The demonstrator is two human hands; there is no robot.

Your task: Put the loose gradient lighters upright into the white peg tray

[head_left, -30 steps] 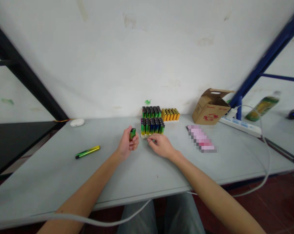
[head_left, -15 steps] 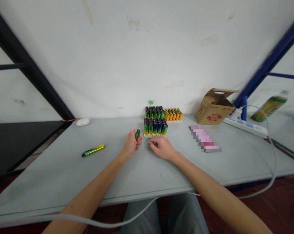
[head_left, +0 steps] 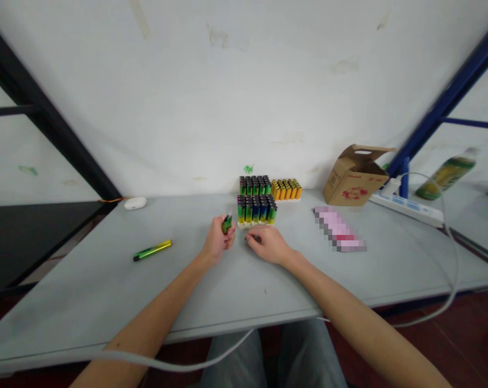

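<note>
My left hand (head_left: 217,237) is closed around a green lighter (head_left: 226,223), which stands nearly upright with its top showing above the fingers. A faint pale streak shows over that top; I cannot tell if it is a flame. To its right, my right hand (head_left: 270,243) rests on the table with curled fingers pinched together. Something small and dark seems to be between them, too small to name. Just beyond both hands stands a tray of green and blue lighters (head_left: 256,210). Behind it are a block of black-topped green lighters (head_left: 254,186) and a tray of yellow lighters (head_left: 286,189).
A green-yellow tube (head_left: 152,250) lies at left, below a white case (head_left: 135,203). At right are a blurred-out pink item (head_left: 338,229), an open cardboard box (head_left: 355,183), a power strip (head_left: 409,209) and a bottle (head_left: 446,175). A white cable (head_left: 179,368) crosses the front edge.
The lighter in my left hand is tilted slightly differently, and the pale streak above its top looks longer. My right hand has stayed in place. The view has shifted slightly.
</note>
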